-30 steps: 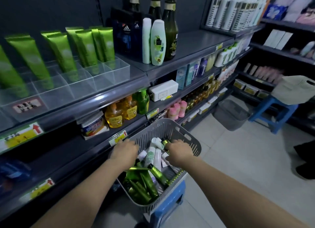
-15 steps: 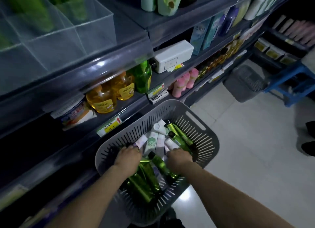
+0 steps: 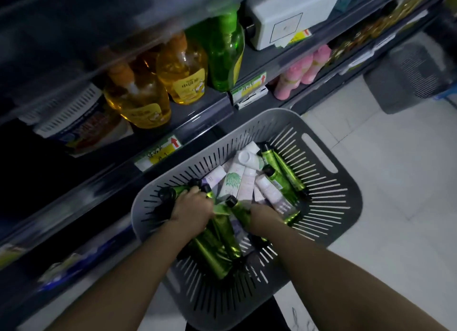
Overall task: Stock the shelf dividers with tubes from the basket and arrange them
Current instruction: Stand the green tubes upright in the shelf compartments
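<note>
Grey basket (image 3: 351,189), slatted: green tubes (image 3: 217,246), white tubes (image 3: 237,180), jumbled. Left hand (image 3: 191,207) grips several green tubes; right hand (image 3: 264,218) curls round 1 green tube (image 3: 238,210).

The fingers of the right hand (image 3: 265,218) are concealed beneath its back among the green tubes (image 3: 217,246); the hold is not determinable. Shelf price labels (image 3: 158,154) are blurred and illegible. The white box (image 3: 289,14) is cut off at the top edge.
</note>
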Demonstrator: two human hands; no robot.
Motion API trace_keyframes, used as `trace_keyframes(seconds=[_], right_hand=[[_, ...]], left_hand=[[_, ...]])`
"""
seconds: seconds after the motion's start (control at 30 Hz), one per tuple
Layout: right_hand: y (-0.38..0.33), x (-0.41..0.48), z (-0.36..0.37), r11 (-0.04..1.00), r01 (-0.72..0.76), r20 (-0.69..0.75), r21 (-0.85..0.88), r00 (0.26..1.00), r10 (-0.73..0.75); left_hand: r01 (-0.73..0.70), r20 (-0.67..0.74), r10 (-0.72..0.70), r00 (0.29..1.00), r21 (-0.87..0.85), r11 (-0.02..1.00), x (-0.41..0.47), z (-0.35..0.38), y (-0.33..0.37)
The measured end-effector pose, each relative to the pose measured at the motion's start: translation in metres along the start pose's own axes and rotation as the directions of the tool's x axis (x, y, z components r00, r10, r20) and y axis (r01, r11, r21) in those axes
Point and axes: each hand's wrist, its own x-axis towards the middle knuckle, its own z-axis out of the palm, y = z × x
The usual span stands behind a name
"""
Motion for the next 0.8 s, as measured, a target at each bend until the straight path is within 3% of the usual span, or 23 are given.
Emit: trace_keyframes(seconds=[0.13, 0.23, 0.4, 0.57, 0.63, 0.8], right_hand=[[0.003, 0.002, 0.001, 0.998, -0.016, 0.021, -0.056, 1.000, 0.017], [0.005, 0.000, -0.001, 0.999, 0.040, -0.002, 0.021, 0.999, -0.040], [-0.004, -0.014, -0.016, 0.945, 0.105, -0.193, 0.311, 0.980, -0.046], [-0.014, -0.037, -0.048, 0.870, 0.241, -0.367, 0.431, 0.927, -0.075], [-0.015, -0.048, -0.059, 0.871, 0.292, -0.433, 0.395, 0.895, -0.104], [-0.019, -0.083, -0.079, 0.812, 0.439, -0.594, 0.385, 0.791, -0.146]], left_hand=[[0.013, 0.037, -0.011, 0.999, -0.051, 0.999, -0.002, -0.004, 0.000], [0.066, 0.097, -0.043, 0.994, -0.249, 0.966, -0.007, -0.011, -0.004], [0.121, 0.048, -0.114, 0.992, -0.548, 0.828, -0.019, -0.036, -0.009], [0.071, -0.094, -0.196, 0.976, -0.714, 0.697, -0.042, -0.057, -0.007], [0.047, -0.135, -0.242, 0.961, -0.783, 0.621, -0.057, -0.069, -0.004], [-0.034, -0.191, -0.467, 0.863, -0.945, 0.324, -0.098, -0.089, -0.006]])
